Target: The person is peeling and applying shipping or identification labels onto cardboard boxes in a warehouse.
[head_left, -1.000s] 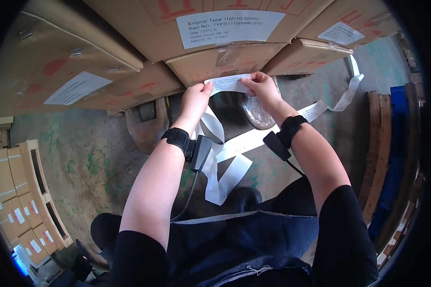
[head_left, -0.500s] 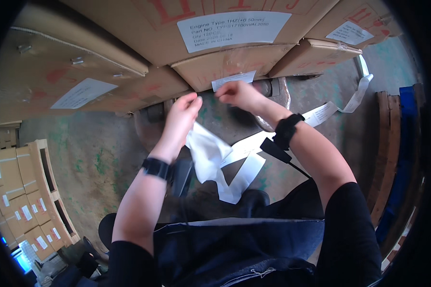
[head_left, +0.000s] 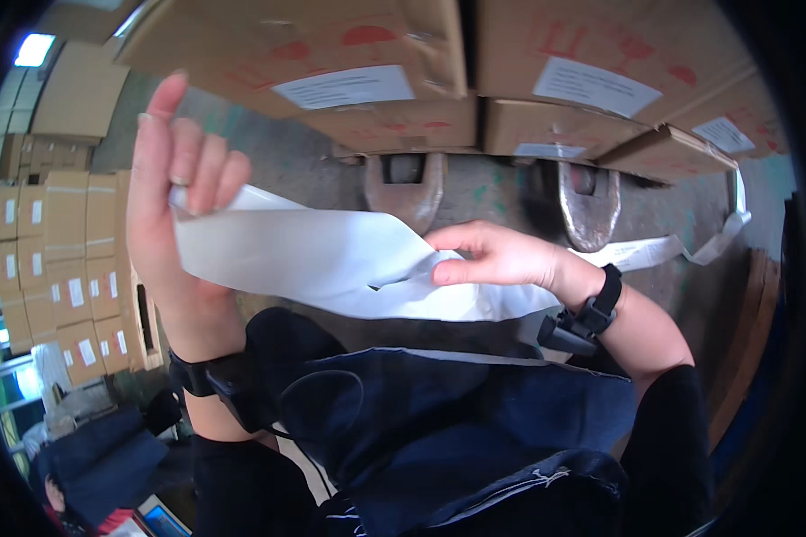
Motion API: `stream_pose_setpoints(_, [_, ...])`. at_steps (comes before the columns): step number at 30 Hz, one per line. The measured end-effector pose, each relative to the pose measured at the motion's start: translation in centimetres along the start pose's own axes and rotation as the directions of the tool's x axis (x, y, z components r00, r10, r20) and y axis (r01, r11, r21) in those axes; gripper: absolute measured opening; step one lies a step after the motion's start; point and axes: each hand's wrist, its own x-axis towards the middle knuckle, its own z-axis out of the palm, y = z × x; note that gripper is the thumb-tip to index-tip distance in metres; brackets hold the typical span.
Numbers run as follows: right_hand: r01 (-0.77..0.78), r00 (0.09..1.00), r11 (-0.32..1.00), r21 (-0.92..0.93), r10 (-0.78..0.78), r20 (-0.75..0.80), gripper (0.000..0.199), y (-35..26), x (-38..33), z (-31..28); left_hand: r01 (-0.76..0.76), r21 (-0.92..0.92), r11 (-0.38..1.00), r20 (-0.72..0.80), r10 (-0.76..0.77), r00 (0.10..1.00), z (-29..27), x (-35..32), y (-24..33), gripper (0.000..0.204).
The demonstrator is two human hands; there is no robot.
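Observation:
A long white label strip [head_left: 282,255] is stretched between my hands, in front of the carton stack. My left hand [head_left: 184,179] is raised at the left, its lower fingers curled around one end of the strip. Its thumb and forefinger point upward; whether anything sits at their tips cannot be made out. With thumb and fingers, my right hand [head_left: 501,259] grips the strip further along, where it folds over itself. Beyond the right wrist, more printed strip [head_left: 636,254] trails off to the far right, up to a carton's corner.
Brown cartons [head_left: 510,125] with white labels [head_left: 345,87] stand stacked ahead. Two metal fork ends [head_left: 591,215] stick out beneath them. More cartons [head_left: 67,242] rest on a pallet at the left. A wooden pallet edge [head_left: 743,331] lies right, and another person [head_left: 98,456] is at lower left.
The view has swung left. My left hand has moved up and left, pulling the crumpled strip out straight. My right hand has come down from the cartons and gripped the strip.

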Motion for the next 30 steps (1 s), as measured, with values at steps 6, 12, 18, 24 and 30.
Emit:
stream_pose_setpoints(6, [0.008,0.983,0.995,-0.096,-0.025,-0.181,0.019,-2.0,0.7,2.4,-0.044,0.978,0.203,-0.075,0.544,0.836,-6.8,-1.4,3.9,0.035])
stream_pose_setpoints(12, [0.238,0.865,0.970,-0.055,-0.237,-0.441,0.023,-5.4,2.0,4.9,-0.518,0.854,0.043,0.520,-0.048,0.853,-1.1,-4.6,-1.2,0.045])
stream_pose_setpoints(18, [0.114,0.878,0.985,-0.130,-0.161,-0.451,0.023,-7.8,1.0,4.4,0.328,0.269,0.905,0.154,-0.377,0.913,-1.8,-6.1,-5.2,0.033])
stream_pose_setpoints(24, [0.074,0.797,0.912,-0.404,-0.297,-0.526,0.013,-6.0,0.8,4.9,0.416,0.112,0.902,0.024,-0.421,0.907,-2.5,-7.0,-6.8,0.023])
stream_pose_setpoints(30, [0.303,0.767,0.939,-0.160,-0.341,-0.544,0.008,-5.4,-1.1,3.3,0.458,0.286,0.841,-0.420,-0.320,0.849,-9.9,-6.6,-10.7,0.034])
